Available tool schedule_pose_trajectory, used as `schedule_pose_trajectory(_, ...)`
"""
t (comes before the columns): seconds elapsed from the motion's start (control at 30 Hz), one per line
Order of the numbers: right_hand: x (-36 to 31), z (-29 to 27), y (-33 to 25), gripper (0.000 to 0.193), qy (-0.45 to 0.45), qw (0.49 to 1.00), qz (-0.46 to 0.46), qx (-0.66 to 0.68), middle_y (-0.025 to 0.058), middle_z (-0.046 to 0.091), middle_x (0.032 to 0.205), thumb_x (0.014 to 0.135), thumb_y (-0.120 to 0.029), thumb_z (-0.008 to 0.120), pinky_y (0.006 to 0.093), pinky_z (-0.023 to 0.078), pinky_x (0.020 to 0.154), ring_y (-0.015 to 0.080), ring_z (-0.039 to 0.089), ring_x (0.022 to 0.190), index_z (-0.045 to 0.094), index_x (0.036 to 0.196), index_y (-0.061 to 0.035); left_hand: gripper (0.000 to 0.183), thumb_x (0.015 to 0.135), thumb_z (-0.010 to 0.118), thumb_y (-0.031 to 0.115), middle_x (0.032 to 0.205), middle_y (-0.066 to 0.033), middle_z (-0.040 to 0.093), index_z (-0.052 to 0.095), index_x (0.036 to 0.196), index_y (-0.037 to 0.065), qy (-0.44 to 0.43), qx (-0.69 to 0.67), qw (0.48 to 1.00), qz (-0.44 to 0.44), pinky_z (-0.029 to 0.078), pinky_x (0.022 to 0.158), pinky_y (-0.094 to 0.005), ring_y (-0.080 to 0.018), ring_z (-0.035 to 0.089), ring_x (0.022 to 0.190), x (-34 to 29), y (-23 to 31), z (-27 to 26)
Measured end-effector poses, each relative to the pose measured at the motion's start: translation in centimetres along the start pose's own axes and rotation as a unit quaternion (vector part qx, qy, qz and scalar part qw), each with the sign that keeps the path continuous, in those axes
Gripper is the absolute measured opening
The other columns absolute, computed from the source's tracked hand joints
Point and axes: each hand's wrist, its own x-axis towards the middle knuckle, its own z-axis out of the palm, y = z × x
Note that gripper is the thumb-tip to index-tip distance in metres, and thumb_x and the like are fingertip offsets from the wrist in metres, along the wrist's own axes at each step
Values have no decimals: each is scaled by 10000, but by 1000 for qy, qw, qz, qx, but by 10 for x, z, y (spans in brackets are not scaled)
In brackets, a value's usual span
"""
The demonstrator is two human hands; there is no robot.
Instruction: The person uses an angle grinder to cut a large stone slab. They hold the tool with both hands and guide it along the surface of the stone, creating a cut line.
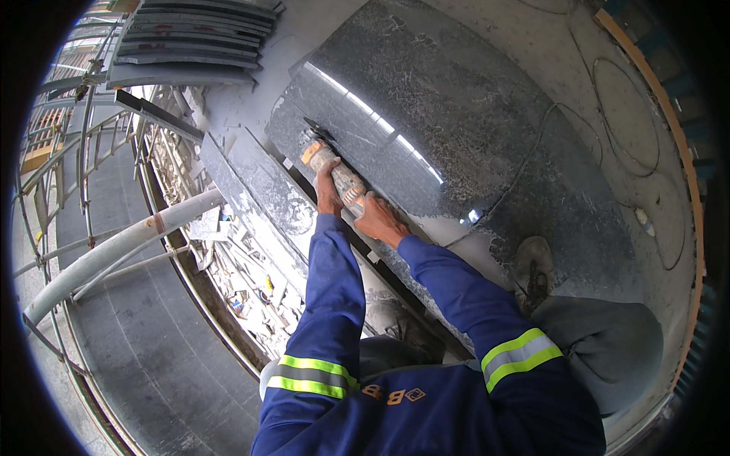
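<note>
An angle grinder [347, 181], dusty with an orange head, lies in both my hands at the left edge of a large dark stone slab [365, 114]. My left hand [328, 188] is wrapped round its body just behind the orange head. Further back, my right hand [379, 219] grips its rear end. The dark disc [316, 127] at the front points toward the far left, over the slab near its edge; whether it touches the stone cannot be made out. White dust and scratches cover much of the slab, with a glossy strip of reflected light across it.
A pale, dusty slab piece [255, 178] lies left of a dark metal bar. Several slabs [190, 42] are stacked at the far left. Stone rubble [247, 266] and a thick pipe [129, 254] lie leftward. The cable [541, 137] trails right, near my shoe [534, 270].
</note>
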Motion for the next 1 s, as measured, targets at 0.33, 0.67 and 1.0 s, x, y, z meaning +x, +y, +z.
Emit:
schedule_pose_trajectory(0.33, 5, 9, 8, 540, 4, 1000, 6, -4, 342, 621, 1166, 783, -131, 653, 509, 493, 954, 468, 616, 1124, 473, 1243, 89, 300, 825, 643, 211, 753, -117, 610, 535, 1045, 38, -8, 17, 1000, 15, 580, 559, -424, -276, 651, 602, 0, -4, -3)
schedule_pose_trajectory(0.67, -2, 4, 7, 543, 2, 1000, 2, -13, 338, 628, 1148, 788, -144, 659, 515, 503, 936, 471, 631, 1087, 471, 1240, 91, 274, 825, 645, 210, 742, -112, 604, 535, 1009, 39, -10, 2, 1000, 9, 581, 556, -417, -263, 641, 585, 1, -9, -8)
schedule_pose_trajectory(1.0, -11, -10, 2, 569, -43, 999, 28, -7, 318, 602, 1229, 821, -137, 641, 499, 485, 984, 447, 602, 1167, 456, 1311, 87, 262, 815, 654, 220, 730, -95, 601, 561, 986, 45, -7, 1, 1000, 10, 572, 535, -406, -255, 634, 568, -8, -13, -2)
